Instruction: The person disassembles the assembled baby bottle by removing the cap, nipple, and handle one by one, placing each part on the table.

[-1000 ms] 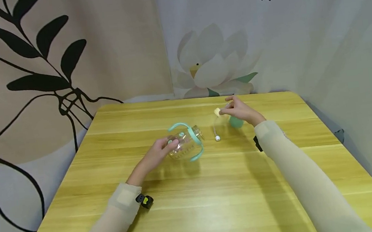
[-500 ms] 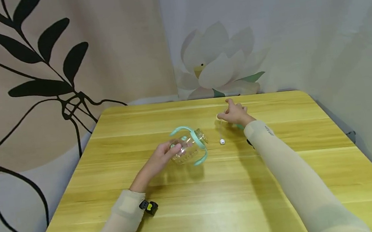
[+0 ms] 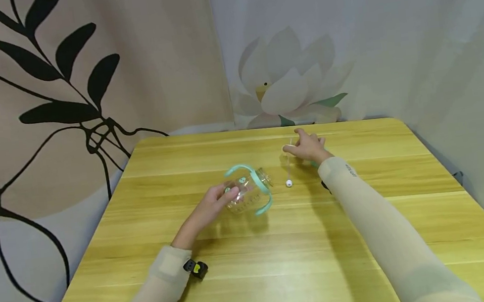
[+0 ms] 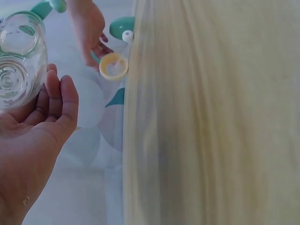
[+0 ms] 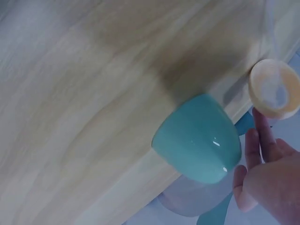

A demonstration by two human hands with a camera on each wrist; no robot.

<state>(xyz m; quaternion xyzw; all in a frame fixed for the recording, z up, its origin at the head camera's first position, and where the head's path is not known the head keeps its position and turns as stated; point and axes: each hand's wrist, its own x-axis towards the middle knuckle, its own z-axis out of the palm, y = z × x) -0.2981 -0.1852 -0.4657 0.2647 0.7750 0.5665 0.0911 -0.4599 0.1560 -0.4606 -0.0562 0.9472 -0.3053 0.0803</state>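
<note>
My left hand [image 3: 212,206] grips the lower end of a clear baby bottle [image 3: 247,197] with a mint two-handled collar [image 3: 256,179]. The bottle lies tilted in the air, its uncapped mouth towards the right. My right hand [image 3: 309,147] pinches a round cream straw lid [image 5: 257,100], seen as a ring in the left wrist view. A thin clear straw [image 3: 289,168] hangs from it, ending in a small white ball [image 3: 289,183]. Beside the right hand a teal cap [image 5: 197,138] sits on the table, mostly hidden by that hand in the head view.
A yellow wood-grain table [image 3: 256,279] lies under both hands, its far edge just beyond the right hand. Curtains printed with a plant [image 3: 60,113] and a flower [image 3: 293,85] hang behind it.
The right hand has turned, so it now covers more of the teal cap, and the straw lid shows edge-on. The left hand holds the bottle much as before. The head view has shifted slightly.
</note>
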